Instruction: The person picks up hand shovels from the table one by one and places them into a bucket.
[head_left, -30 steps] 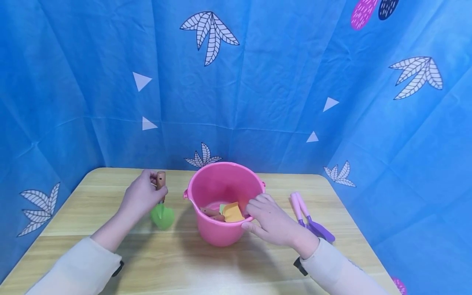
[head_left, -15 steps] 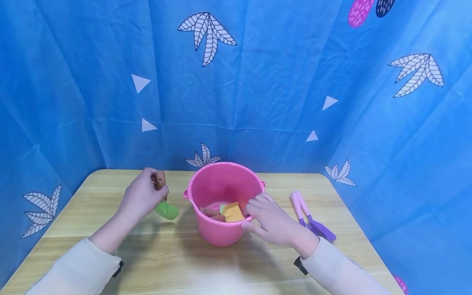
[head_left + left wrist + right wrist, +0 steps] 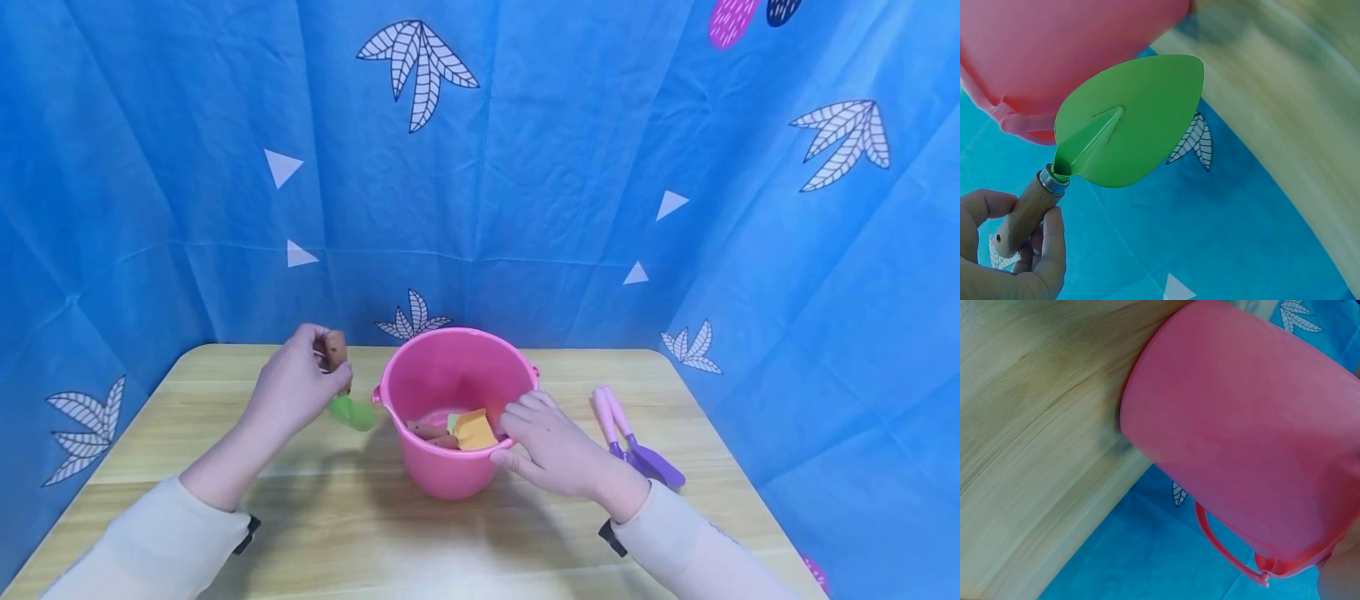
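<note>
In my left hand (image 3: 296, 379) is a small trowel (image 3: 1129, 125) with a green, leaf-shaped metal blade and a short wooden handle, gripped between thumb and fingers. The trowel hangs above the table, left of a pink bucket (image 3: 450, 471), its blade tilted toward the bucket. My right hand (image 3: 551, 446) holds the bucket's right front rim, fingers over the inside and thumb outside. Inside the bucket lie wooden handles (image 3: 427, 431) and a yellow-orange blade (image 3: 474, 431), with a bit of light green beside it. The right wrist view shows mostly the bucket's outer wall (image 3: 1235, 425).
To the right of the bucket, two tools with pink handles (image 3: 606, 414) and purple blades (image 3: 654, 467) lie side by side on the wooden table (image 3: 450, 558). A blue patterned cloth (image 3: 480, 208) hangs behind and along the sides of the table. The bucket's handle (image 3: 1225, 553) hangs at its far side.
My left hand has lifted the green trowel and moved it slightly right, toward the bucket. Its blade has swung from hanging downward to pointing rightward. The right hand stays on the rim.
</note>
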{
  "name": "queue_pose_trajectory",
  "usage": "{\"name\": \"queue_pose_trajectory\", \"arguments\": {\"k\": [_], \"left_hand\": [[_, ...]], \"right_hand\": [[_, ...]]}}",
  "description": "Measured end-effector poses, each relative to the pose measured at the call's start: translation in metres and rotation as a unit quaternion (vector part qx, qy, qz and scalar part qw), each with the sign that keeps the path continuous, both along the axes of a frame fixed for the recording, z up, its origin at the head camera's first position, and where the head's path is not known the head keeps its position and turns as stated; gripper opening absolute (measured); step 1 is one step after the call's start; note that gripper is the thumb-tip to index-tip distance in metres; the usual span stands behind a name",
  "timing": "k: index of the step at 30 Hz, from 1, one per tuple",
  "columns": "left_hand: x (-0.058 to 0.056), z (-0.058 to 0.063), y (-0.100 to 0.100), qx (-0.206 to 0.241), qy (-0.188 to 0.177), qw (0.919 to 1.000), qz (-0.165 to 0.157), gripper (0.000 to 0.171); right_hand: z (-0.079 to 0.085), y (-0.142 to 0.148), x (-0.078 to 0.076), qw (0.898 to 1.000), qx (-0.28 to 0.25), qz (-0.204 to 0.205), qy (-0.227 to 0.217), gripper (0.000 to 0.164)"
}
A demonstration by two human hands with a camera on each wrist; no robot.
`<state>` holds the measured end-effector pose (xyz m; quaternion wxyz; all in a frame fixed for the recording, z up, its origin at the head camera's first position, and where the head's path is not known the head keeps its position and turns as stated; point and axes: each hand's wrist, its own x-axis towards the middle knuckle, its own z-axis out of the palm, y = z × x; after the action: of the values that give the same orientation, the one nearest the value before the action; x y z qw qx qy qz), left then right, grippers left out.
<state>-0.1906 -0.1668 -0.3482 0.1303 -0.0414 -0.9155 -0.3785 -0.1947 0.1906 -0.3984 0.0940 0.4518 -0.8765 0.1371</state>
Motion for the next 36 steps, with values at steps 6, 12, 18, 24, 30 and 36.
{"name": "queue_pose_trajectory", "arguments": {"k": [6, 12, 18, 24, 30, 36], "left_hand": [[0.003, 0.009, 0.002, -0.001, -0.004, 1.0000, 0.001, 0.025], [0.005, 0.018, 0.001, -0.011, 0.008, 0.9999, 0.008, 0.027], [0.005, 0.030, 0.001, -0.010, 0.017, 0.9997, 0.014, 0.033], [0.007, 0.044, 0.004, -0.016, 0.028, 0.9993, 0.018, 0.033], [0.010, 0.059, 0.008, -0.011, 0.034, 0.9992, 0.017, 0.036], [0.012, 0.070, 0.012, -0.012, 0.054, 0.9982, 0.023, 0.033]], "right_hand": [[0.000, 0.000, 0.001, 1.000, -0.001, -0.002, -0.006, 0.033], [0.000, 0.000, 0.001, 1.000, 0.000, -0.003, -0.005, 0.033], [0.000, 0.000, 0.000, 1.000, 0.000, -0.005, -0.005, 0.034], [-0.001, 0.001, -0.001, 1.000, 0.000, -0.007, -0.012, 0.036], [-0.002, 0.001, -0.002, 1.000, 0.000, -0.012, -0.020, 0.040], [-0.001, 0.001, -0.002, 1.000, 0.001, -0.008, -0.013, 0.036]]}}
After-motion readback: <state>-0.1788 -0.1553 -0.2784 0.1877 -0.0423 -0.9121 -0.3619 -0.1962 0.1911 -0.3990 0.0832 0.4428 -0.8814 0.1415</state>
